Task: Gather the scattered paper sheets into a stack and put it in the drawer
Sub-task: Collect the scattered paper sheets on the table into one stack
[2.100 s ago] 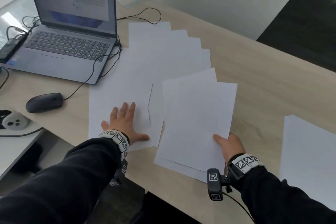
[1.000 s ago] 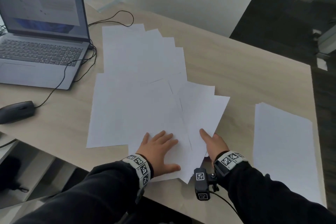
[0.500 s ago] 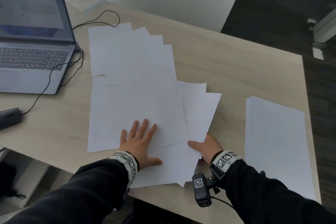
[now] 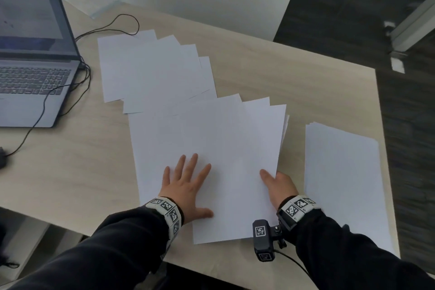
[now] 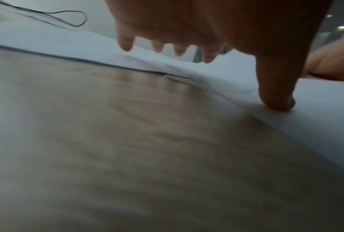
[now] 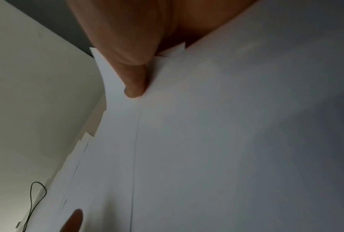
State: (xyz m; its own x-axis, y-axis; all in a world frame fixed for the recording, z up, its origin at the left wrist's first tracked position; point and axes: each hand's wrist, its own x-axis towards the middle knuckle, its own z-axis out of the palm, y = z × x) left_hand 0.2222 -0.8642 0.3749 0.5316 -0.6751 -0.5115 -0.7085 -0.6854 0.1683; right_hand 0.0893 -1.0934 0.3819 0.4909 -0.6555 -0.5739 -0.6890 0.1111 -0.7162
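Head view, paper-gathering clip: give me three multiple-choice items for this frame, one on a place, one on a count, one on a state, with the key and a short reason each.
1. Where is the laptop relative to the fanned paper sheets?
A. to their left
B. to their right
C. on top of them

2. How many separate neat paper piles lie right of the right hand?
A. none
B. one
C. three

3. What is the left hand doing?
A. curled round a cable
B. lifted off the table
C. pressing flat on the gathered sheets

Key: 1 A, it sits at the frame's left edge; 2 B, a single neat pile lies there; 3 C, its fingers are spread straight on the paper.
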